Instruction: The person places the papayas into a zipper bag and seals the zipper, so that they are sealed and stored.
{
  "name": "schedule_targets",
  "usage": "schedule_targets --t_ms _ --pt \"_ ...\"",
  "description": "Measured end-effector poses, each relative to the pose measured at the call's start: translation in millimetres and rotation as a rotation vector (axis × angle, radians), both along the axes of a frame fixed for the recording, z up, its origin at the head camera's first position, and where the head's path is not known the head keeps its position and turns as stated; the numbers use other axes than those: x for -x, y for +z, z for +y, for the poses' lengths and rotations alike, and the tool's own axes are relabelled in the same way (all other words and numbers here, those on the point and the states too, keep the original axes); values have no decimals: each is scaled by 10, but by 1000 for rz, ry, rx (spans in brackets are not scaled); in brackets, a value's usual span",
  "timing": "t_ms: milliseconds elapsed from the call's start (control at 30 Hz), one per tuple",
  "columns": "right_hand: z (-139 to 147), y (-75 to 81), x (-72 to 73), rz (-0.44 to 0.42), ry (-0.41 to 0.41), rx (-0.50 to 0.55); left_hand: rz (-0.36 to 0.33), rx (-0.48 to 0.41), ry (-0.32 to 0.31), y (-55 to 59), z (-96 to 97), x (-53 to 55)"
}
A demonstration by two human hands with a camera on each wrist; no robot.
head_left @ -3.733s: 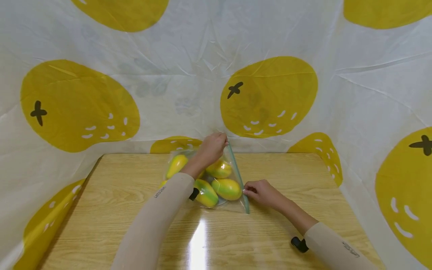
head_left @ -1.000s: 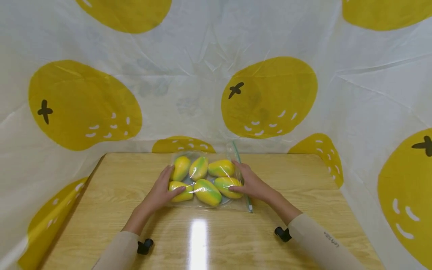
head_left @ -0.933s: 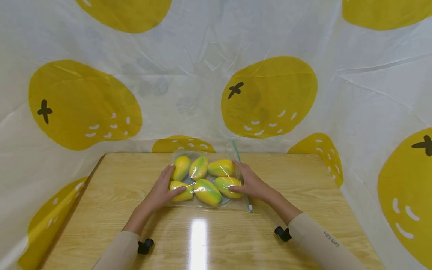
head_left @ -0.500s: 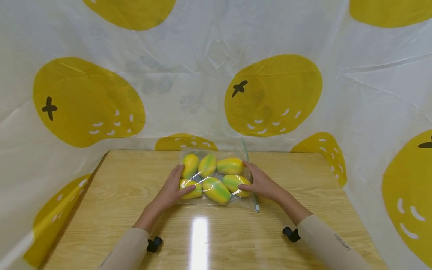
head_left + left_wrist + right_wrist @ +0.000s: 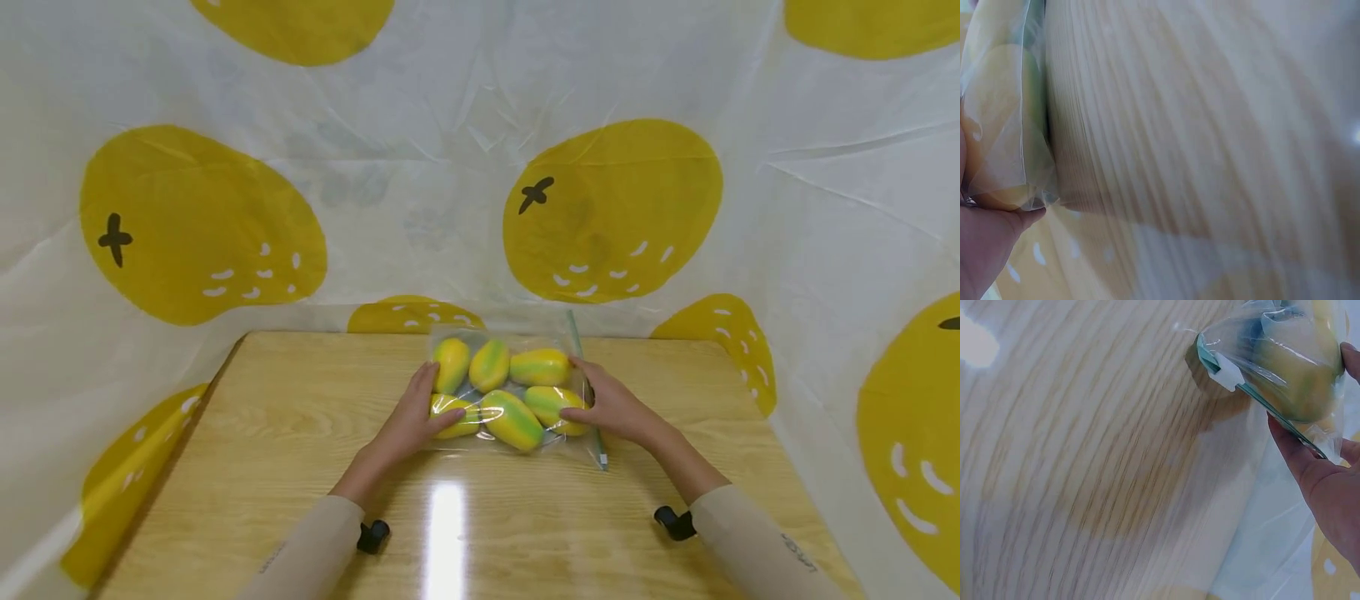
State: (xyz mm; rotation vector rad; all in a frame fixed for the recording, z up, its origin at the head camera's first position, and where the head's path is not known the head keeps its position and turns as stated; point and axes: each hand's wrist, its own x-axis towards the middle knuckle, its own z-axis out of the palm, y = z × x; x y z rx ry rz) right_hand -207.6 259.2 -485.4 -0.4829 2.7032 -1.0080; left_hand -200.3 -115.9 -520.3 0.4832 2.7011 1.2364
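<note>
A clear zip bag [image 5: 420, 451] lies on the table in the head view, with several yellow-green, mango-shaped fruits [image 5: 512, 421] inside in two rows. My left hand [image 5: 411, 414] grips its left end, thumb over the near-left fruit. Around the right end my right hand [image 5: 611, 406] holds on, its thumb on the near-right fruit. The green zip strip [image 5: 1272, 412] runs beside the right hand, with a white slider [image 5: 1225, 372] at its near end. Something bluish-grey shows between the fruits; its shape is mostly covered. In the left wrist view the thumb [image 5: 997, 234] touches the plastic.
The wooden table [image 5: 300, 433] extends around the bag, its far edge just behind it. A white cloth with yellow fruit prints [image 5: 420, 208] hangs behind and at both sides. A bright light reflection [image 5: 446, 533] lies on the near tabletop.
Earlier, both hands were at the zip strip, the left at its far end. Since then they have taken the bag's two ends, and the bag has slid right with both hands.
</note>
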Motion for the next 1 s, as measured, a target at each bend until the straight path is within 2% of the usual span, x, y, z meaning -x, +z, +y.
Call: schedule_targets --t_ms 200,500,633,700,833,1000 --pt "78 -55 30 10 -23 8 -4 -18 7 -14 71 22" --pt "-40 -65 115 -3 -39 69 3 -10 29 -17 -8 105" --pt "-45 -82 118 10 -25 86 27 0 41 2 -40 102" --pt "-36 -62 101 29 -32 94 62 14 53 32 -68 92" --pt "31 73 46 125 -90 52 159 101 83 170 -147 67" --pt "169 292 -1 336 -125 -172 283 314 107 389 -305 58"
